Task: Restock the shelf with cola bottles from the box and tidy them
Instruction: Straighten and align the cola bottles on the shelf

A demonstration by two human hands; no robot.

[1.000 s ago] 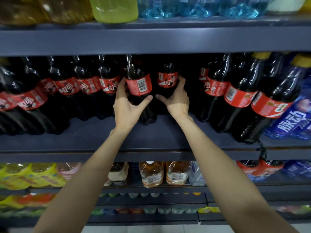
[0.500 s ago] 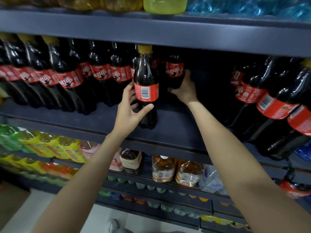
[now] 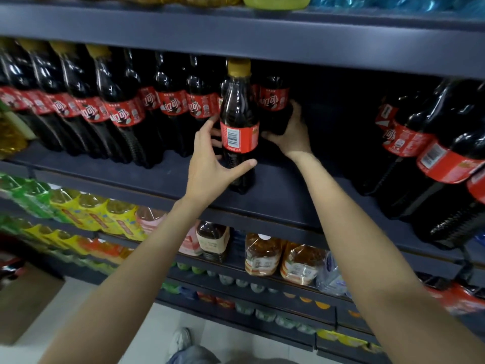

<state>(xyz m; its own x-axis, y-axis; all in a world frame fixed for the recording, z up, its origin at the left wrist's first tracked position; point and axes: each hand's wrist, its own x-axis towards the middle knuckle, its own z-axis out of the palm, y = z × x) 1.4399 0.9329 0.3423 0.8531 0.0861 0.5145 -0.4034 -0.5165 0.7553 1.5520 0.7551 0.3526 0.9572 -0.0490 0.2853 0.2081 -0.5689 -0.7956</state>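
A dark shelf (image 3: 275, 195) carries a row of cola bottles (image 3: 123, 111) on its left part and bigger bottles (image 3: 430, 158) on the right. A cardboard box (image 3: 23, 306) sits on the floor at lower left. The left hand (image 3: 210, 164) wraps a front cola bottle (image 3: 238, 127) standing upright near the shelf edge, thumb and fingers curled around it. The right hand (image 3: 291, 132) grips a second bottle (image 3: 274, 106) just behind, fingers curled round its lower body.

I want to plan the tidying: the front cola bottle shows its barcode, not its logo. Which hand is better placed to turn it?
The left hand, probably: it grips the front cola bottle. The right hand holds another bottle deeper on the shelf.
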